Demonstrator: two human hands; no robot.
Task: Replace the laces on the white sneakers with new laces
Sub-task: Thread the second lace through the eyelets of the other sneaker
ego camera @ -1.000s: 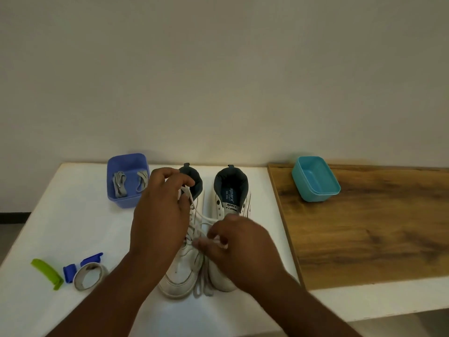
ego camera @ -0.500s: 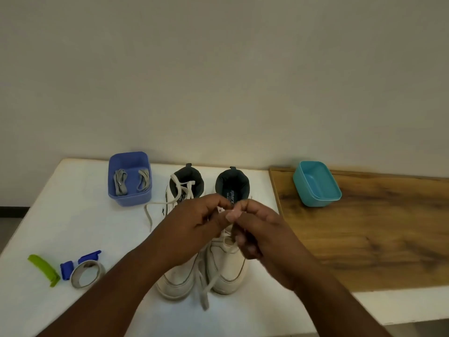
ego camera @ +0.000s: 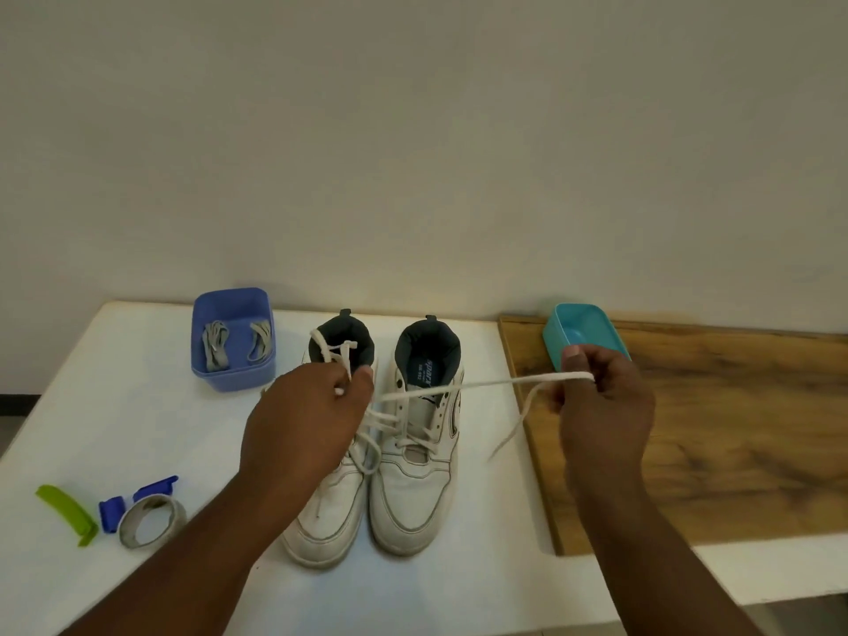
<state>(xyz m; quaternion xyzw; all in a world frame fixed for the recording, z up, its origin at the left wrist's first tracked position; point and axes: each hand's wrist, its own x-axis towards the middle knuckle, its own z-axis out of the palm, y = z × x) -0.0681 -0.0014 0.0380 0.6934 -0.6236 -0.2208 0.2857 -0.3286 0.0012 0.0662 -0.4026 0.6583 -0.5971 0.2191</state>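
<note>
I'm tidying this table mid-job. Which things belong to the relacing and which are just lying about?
In use: white sneakers, old white lace pulled by right hand, left hand, grey laces in blue tub.
Lying about: teal tub, tape roll, green clip, blue clip.

Matt white leather sneakers (ego camera: 367, 475), woven off-white cloth lace (ego camera: 482, 383), smooth blue plastic tub (ego camera: 231, 381), grainy brown wooden board (ego camera: 734, 452).
</note>
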